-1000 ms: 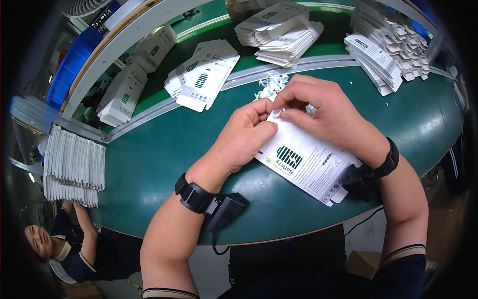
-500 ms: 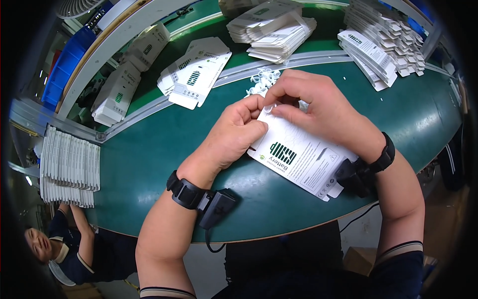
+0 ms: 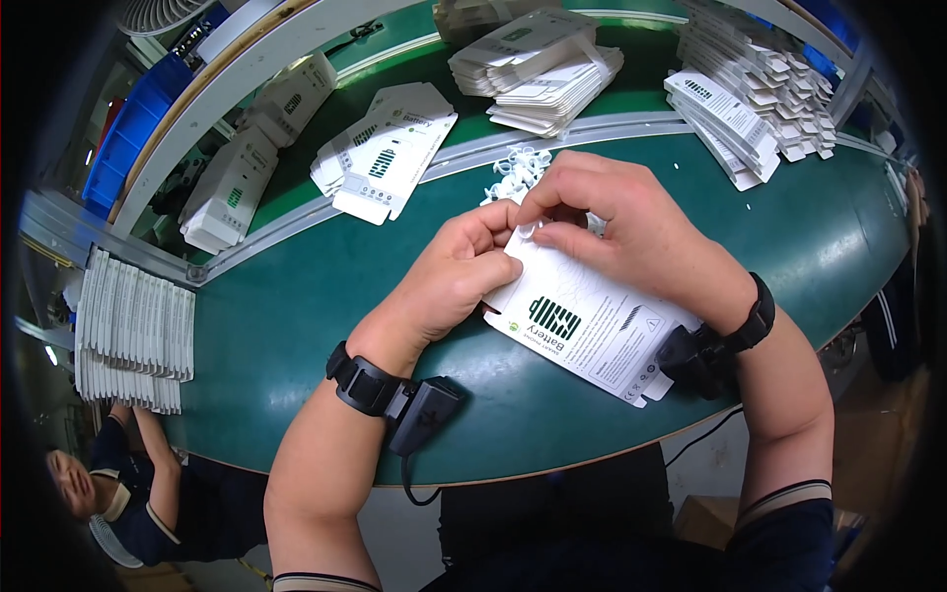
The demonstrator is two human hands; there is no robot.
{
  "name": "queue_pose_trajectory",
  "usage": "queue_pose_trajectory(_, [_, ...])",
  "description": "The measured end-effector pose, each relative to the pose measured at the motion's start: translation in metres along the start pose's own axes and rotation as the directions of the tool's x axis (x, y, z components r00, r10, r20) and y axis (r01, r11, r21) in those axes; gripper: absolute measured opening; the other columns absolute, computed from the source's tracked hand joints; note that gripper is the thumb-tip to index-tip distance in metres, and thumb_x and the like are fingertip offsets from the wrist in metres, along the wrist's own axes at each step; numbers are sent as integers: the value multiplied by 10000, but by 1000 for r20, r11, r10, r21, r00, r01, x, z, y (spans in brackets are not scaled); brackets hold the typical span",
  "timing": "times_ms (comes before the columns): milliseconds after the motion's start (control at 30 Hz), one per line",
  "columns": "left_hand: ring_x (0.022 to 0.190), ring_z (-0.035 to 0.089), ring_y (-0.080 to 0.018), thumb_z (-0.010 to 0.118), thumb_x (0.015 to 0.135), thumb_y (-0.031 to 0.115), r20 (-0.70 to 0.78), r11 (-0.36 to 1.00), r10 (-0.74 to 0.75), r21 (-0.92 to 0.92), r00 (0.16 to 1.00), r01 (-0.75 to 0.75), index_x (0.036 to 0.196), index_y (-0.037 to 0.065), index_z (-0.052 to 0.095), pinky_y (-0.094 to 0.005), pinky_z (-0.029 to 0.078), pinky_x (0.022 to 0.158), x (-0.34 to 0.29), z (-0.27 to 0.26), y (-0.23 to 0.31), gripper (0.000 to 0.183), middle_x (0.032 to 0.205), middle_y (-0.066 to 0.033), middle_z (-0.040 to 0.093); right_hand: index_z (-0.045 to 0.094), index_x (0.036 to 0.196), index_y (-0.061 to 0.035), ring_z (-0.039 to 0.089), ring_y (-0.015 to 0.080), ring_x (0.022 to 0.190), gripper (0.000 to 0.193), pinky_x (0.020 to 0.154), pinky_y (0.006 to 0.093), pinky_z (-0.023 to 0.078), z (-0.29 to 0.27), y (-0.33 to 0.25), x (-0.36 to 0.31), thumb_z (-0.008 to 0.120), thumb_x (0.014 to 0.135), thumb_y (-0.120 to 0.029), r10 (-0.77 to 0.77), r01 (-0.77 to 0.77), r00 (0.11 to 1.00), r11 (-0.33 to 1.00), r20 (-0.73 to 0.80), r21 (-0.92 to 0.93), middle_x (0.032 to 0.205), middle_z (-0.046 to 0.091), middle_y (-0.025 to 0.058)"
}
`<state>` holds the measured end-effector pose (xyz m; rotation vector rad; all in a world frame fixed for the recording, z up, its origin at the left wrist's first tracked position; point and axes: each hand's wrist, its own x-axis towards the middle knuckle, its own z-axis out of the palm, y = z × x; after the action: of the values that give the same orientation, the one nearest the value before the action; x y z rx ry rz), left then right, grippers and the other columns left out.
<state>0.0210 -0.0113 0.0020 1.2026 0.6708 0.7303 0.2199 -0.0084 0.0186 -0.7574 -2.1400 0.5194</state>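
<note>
A flat white battery carton (image 3: 604, 345) with green and black print lies slanted over the green table in front of me. My left hand (image 3: 449, 281) grips its upper left end, thumb on top and fingers folded at the edge. At that same end, my right hand (image 3: 636, 212) pinches a small white plastic ring-like piece (image 3: 528, 231) against the carton, with thumb and index finger close together. The fingers partly hide how the piece sits in the carton. Just beyond my fingertips is a loose pile of similar white plastic pieces (image 3: 517, 174).
Flat cartons (image 3: 395, 148) lie at the back left, with stacked cartons (image 3: 538, 59) at the back middle. More carton stacks stand at the right (image 3: 725, 118) and the left edge (image 3: 135, 331). A metal rail (image 3: 459, 156) crosses behind the pile. Another person (image 3: 128, 483) is at the lower left.
Both hands stay at the same end of the carton, the right fingers still pinching the white piece. The view has shifted slightly; otherwise little differs.
</note>
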Motion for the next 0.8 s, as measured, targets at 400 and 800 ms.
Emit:
queue_pose_trajectory(400, [1010,583,-111,476,775,-36,11,984,73,163,997,-73,1261,-19,532,-256,476,879,9,-6,-17,490,1132,-65,600,622,923,-3,598,230,745,157,662,314,485,-3,-3,-2,682,779,-15,85,-85,995,996,44,-1,839,577,106])
queue_pose_trajectory(800, [731,542,-48,502,761,-39,-5,993,86,78,996,-85,994,0,593,-200,433,602,13,-2,-18,253,852,-10,590,565,870,3,517,150,697,134,625,264,416,-2,-12,-2,625,767,64,215,-214,976,976,45,-34,799,524,69])
